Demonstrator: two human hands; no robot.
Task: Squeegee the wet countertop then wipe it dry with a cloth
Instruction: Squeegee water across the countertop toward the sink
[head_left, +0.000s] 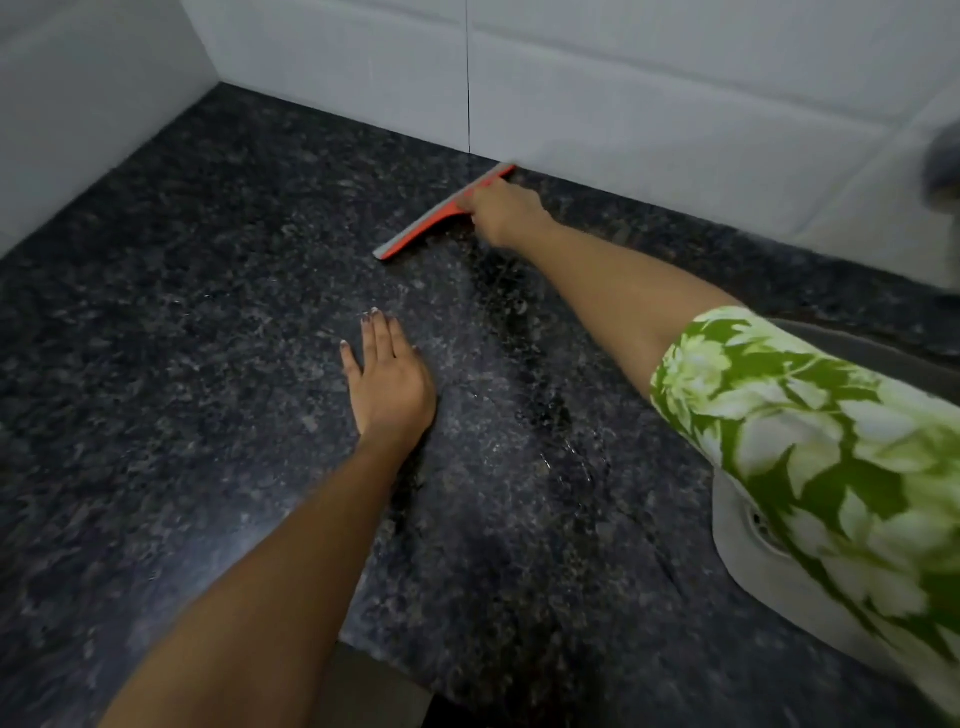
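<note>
The left hand (387, 382) lies flat on the dark speckled desk (156, 364), fingers (376, 332) spread wide and holding nothing. Farther back, near the white tiled wall (623, 93), the right hand (506, 210) has its fingers wrapped around the orange squeegee (428, 223), whose blade rests on the wet desk.

R hand (501, 210) is gripping the orange squeegee (441, 215) by its handle, arm stretched far out; blade is lying on the dark speckled countertop (182, 364), far end touching the white tiled wall (649, 104). L hand (387, 379) is resting flat, palm down, fingers together, nearer the front edge. Wet streaks are showing btwn the two arms. Green floral sleeve (831, 441) is covering part of the sink (748, 551) at right.
</note>
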